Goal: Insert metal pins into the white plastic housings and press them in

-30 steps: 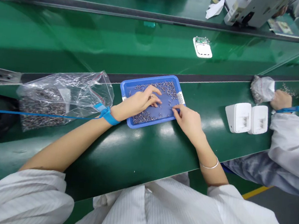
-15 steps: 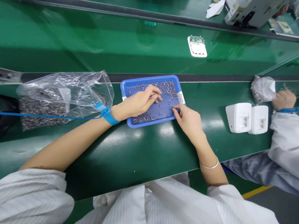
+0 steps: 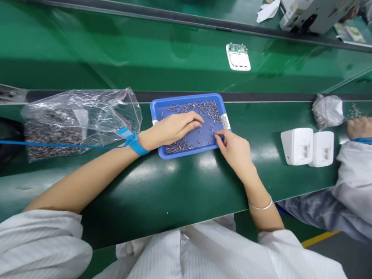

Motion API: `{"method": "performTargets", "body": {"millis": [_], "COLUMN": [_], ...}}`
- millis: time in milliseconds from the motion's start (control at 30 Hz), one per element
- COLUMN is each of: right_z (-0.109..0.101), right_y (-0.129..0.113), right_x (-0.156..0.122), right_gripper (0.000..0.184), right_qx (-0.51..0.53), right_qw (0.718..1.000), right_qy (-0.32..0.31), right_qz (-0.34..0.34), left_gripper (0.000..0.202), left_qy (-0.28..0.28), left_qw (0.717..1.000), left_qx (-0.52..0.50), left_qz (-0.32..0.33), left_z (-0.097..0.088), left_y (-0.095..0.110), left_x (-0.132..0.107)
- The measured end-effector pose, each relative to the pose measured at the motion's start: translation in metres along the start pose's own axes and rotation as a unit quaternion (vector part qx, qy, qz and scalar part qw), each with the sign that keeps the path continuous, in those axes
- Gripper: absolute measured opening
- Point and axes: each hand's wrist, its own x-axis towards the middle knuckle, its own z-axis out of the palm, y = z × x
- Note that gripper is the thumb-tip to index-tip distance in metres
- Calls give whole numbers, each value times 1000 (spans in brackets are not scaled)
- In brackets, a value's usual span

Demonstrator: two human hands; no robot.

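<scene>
L hand [image 3: 170,128] flat, fingers loose, on small metal pins [image 3: 206,110] in blue plastic tray [image 3: 163,105]; R hand [image 3: 234,147] pinching one pin at the tray edge.

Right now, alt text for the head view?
Both hands work in a blue tray of small metal pins: left hand flat on them, right hand pinching at its edge. Bagged pins lie left.
</scene>
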Motion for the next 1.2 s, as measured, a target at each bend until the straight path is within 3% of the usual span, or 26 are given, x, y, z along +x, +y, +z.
{"method": "performTargets", "body": {"millis": [233, 500, 767, 967, 1200], "right_z": [-1, 0, 1, 1, 0], "right_y": [0, 1, 0, 1, 1], "right_x": [0, 0, 0, 1, 1], "right_gripper": [26, 24, 24, 24, 25], "right_qx": [-2, 4, 1, -1, 3], "right_qw": [1000, 1000, 1000, 1000, 1000], "right_qy": [0, 7, 5, 2, 4], "right_qz": [-5, -11, -6, -5, -6], "left_gripper": [45, 32, 37, 45, 55], "left_qy": [-2, -21, -27, -15, -14], "left_qw": [1000, 994, 984, 980, 990], "left_qx": [24, 28, 143, 121, 85], "left_qz": [-15, 99, 107, 155, 114], "left_z": [-1, -3, 5, 5, 4], "left_y": [-1, -2, -3, -8, -6], "left_x": [-1, -1, 3, 2, -1]}}
